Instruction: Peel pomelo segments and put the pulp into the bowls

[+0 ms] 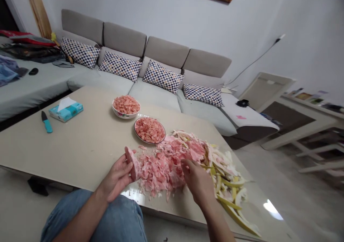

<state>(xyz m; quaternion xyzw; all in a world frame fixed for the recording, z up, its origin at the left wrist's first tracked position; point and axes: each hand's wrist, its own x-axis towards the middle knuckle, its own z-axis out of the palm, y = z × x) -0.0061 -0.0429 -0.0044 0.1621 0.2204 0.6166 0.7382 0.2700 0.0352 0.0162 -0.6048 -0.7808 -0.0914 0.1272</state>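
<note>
Bright, even room light leaves only faint, soft shadows. The glossy tabletop point(67, 152) throws a hard white glare near its front right corner and a paler sheen beside the left hand point(116, 175). Wide-angle distortion bends the white wall point(303, 30) and sofa point(161, 77) toward the frame's edges, while the floor point(295, 184) looks soft at lower right.

A: Right hand point(196, 181), way forward?
B: Blocked. Pink pomelo pith point(166, 170) and yellow rind point(228, 188) heap against it.
A: Left hand point(116, 177)?
B: Passage runs left over the table point(75, 152) toward the knife point(47, 126). The plate point(163, 132) and bowl point(125, 114) stand beyond the heap.
</note>
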